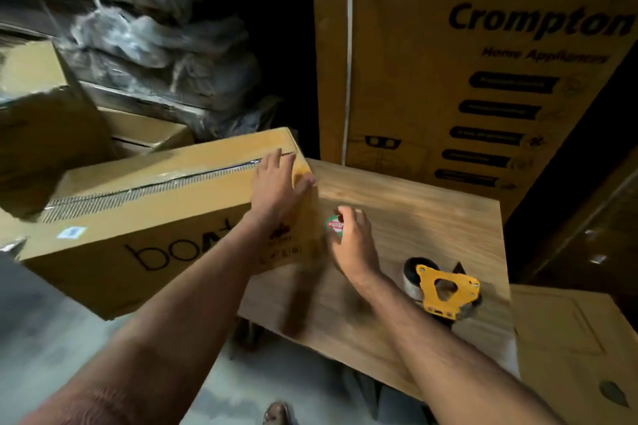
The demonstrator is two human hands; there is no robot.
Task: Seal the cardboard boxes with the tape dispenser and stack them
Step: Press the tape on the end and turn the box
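A long cardboard box (138,217) printed "boat" lies partly on a small wooden table (414,217), its left end hanging out past the table. Shiny tape runs along its top seam. My left hand (276,186) rests flat on the box's right top corner, fingers spread over the edge. My right hand (352,238) sits against the box's right end face near a round red-and-green sticker (333,225), fingers loosely curled, holding nothing I can make out. The yellow tape dispenser (443,290) lies on the table to the right, apart from both hands.
A tall "Crompton" carton (466,79) stands behind the table. More cardboard boxes (45,121) and plastic-wrapped bundles (138,28) crowd the left rear. Another box (569,338) sits at the lower right. Grey floor (51,321) shows below, with a foot (276,414) at the bottom edge.
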